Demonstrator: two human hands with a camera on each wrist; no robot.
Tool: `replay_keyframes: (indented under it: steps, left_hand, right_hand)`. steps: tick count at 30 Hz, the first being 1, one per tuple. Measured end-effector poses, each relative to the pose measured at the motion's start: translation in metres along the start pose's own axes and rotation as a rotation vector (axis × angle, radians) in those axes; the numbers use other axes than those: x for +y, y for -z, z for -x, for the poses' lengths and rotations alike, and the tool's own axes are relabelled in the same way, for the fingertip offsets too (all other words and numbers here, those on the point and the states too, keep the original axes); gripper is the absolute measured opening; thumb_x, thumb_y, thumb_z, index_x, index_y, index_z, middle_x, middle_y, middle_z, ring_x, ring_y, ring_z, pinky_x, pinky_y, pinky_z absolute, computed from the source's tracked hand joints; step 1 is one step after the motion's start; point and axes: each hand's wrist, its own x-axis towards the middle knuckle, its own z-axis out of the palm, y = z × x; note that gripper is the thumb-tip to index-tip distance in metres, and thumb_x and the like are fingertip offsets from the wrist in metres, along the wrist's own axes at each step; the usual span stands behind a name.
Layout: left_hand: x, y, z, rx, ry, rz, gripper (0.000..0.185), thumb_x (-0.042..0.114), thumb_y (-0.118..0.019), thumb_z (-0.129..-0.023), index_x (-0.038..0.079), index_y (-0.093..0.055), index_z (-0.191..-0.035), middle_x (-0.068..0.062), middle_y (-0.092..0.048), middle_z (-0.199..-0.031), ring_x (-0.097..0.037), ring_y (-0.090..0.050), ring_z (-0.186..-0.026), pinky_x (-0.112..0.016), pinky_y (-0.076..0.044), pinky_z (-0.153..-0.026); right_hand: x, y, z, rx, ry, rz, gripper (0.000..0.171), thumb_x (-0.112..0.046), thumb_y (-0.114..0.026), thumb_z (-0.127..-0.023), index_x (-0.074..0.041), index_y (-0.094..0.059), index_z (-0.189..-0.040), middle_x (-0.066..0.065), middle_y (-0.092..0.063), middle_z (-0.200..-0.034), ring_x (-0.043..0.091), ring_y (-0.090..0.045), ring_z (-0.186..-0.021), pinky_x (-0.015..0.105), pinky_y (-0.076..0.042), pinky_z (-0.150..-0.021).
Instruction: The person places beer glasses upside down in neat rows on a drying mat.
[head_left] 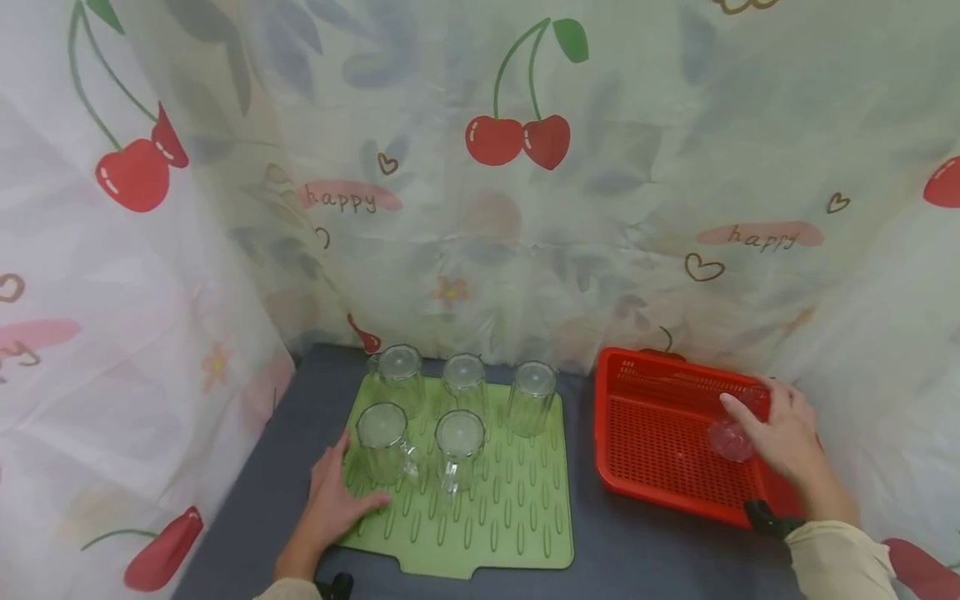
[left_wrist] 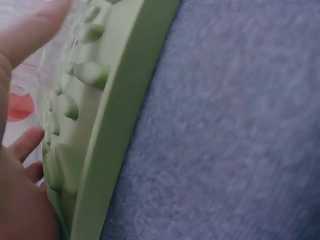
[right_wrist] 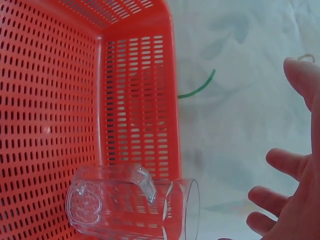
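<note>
A clear glass mug (right_wrist: 120,205) lies on its side in the red plastic basket (head_left: 678,497), at its right end. Over that end is my right hand (head_left: 787,437), fingers spread and apart from the mug in the right wrist view. Several glass mugs, seemingly upside down, stand on the green drying mat (head_left: 517,525). My left hand (head_left: 330,496) is at the mat's left edge beside the front-left mug (head_left: 384,446), thumb extended over the mat; whether it touches the mug cannot be told. It holds nothing visible.
On the mat, another front mug (head_left: 459,450) stands right of the front-left one, with a row of mugs (head_left: 465,387) behind. The grey tabletop (head_left: 588,533) runs between mat and basket. Cherry-printed sheeting (head_left: 517,250) rises behind and on both sides.
</note>
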Motion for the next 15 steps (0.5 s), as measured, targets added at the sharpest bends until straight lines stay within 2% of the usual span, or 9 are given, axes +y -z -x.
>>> replay_keyframes:
  steps: [4,10,15]
  left_hand:
    - [-0.001,0.001,-0.001,-0.038,0.006,-0.091,0.143,0.066,-0.089,-0.064,0.018,-0.001,-0.166,-0.031,-0.015,-0.166,-0.057,-0.007,-0.152,-0.077,-0.015,-0.117]
    - [0.000,0.002,-0.003,-0.046,0.016,-0.122,0.144,0.066,-0.090,-0.061,0.017,-0.005,-0.166,-0.029,-0.017,-0.165,-0.056,-0.009,-0.152,-0.078,-0.016,-0.117]
    - [0.000,0.000,-0.004,-0.064,0.041,-0.141,0.131,0.069,-0.087,-0.063,0.016,-0.022,-0.163,-0.021,-0.019,-0.166,-0.053,-0.005,-0.154,-0.078,-0.018,-0.116]
  right_hand:
    - [0.000,0.001,-0.002,-0.011,-0.011,0.004,0.095,-0.060,-0.047,-0.101,0.007,-0.012,-0.159,0.047,-0.015,-0.150,0.065,-0.015,-0.135,0.080,-0.029,-0.098]
    - [0.002,0.001,-0.007,-0.017,-0.019,0.005,0.096,-0.060,-0.047,-0.100,0.008,-0.013,-0.158,0.048,-0.014,-0.150,0.065,-0.013,-0.135,0.080,-0.028,-0.099]
    - [0.008,0.001,-0.013,-0.033,-0.028,0.015,0.099,-0.063,-0.047,-0.100,0.008,-0.011,-0.158,0.048,-0.010,-0.151,0.065,-0.008,-0.137,0.082,-0.026,-0.098]
